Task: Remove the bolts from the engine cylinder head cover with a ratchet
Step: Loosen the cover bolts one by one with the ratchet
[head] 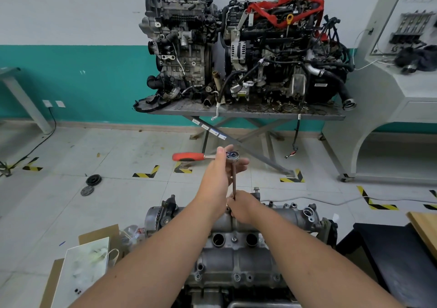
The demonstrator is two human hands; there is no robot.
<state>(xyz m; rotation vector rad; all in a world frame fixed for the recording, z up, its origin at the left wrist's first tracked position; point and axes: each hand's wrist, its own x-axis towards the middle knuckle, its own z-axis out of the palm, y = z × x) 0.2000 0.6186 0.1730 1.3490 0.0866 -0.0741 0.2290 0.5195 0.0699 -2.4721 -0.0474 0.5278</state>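
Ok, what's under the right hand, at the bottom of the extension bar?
The extension bar runs down from the ratchet into the right hand, over the cylinder head cover. The hand's fingers hide the socket and bolt.

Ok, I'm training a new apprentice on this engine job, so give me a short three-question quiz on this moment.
1. True or false: the ratchet stands on a long extension bar going down to the cylinder head cover.
2. Which hand is at the ratchet's head? A) left hand B) right hand C) neither
3. Fill in: the ratchet's handle grip is coloured ____.

Key
1. True.
2. A; the right hand holds the bar's lower end, down at the cover.
3. Red; it points to the person's left.
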